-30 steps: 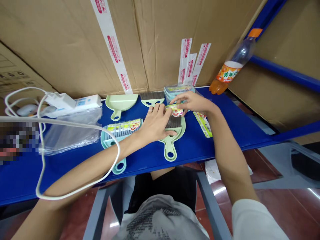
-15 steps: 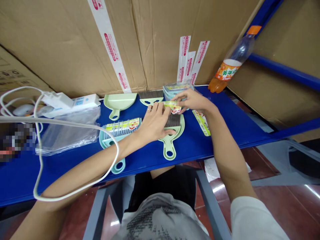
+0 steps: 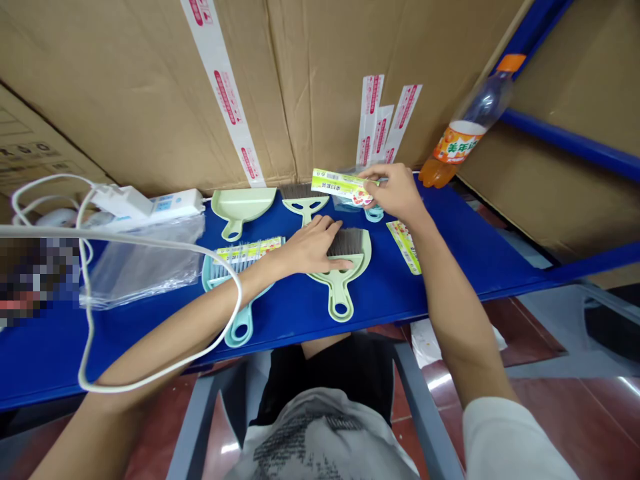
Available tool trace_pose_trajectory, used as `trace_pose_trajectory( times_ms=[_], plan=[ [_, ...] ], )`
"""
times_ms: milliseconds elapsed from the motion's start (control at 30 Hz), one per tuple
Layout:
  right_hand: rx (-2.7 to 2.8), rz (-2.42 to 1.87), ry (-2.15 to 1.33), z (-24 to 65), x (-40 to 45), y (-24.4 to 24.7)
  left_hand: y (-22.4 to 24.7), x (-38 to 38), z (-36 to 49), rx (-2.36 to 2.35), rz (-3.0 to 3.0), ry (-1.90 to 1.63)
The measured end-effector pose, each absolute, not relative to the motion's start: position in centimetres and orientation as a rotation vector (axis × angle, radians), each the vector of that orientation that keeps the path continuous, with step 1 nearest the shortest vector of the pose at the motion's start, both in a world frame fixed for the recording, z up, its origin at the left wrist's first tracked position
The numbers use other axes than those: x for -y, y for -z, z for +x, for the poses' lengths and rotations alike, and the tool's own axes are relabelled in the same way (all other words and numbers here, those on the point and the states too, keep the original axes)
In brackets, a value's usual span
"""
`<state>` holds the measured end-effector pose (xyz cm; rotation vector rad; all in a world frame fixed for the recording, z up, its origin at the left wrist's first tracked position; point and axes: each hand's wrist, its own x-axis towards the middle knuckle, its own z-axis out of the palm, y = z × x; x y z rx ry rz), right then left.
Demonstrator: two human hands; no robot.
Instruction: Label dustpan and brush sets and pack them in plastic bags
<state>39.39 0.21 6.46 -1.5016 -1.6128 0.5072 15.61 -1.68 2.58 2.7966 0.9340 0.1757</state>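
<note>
Between the fingertips and thumb of my right hand (image 3: 397, 193) is a yellow-green printed label card (image 3: 339, 186), raised above the back of the table. My left hand (image 3: 315, 248) lies over the left side of a pale green dustpan (image 3: 367, 250), its fingers stretched out and the thumb across the small grey-bristled brush (image 3: 349, 243) lying in that pan. Part of the pan is hidden under this hand. Behind the card, a bagged light-blue set (image 3: 374, 213) is mostly covered. Another label card (image 3: 405, 247) lies on the table near my right forearm.
A blue dustpan set (image 3: 240, 320) with a label lies left, beside a pale green dustpan (image 3: 243, 203) and a loose green brush (image 3: 305, 203). Clear plastic bags (image 3: 145, 260), a power strip (image 3: 177, 202) and a looping white cable (image 3: 239, 293) are left. An orange-drink bottle (image 3: 457, 140) leans back right.
My right hand has lifted the label card up and back, away from my left hand. My left hand has let go of the card and stays over the green dustpan.
</note>
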Motion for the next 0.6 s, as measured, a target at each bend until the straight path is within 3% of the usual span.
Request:
trace_pose_trajectory(
  times_ms=[600],
  plan=[
    [1.716,-1.562,-0.443,39.55,-0.25,-6.44,-2.9,2.24,16.16,-1.025,2.719,-0.238]
  ],
)
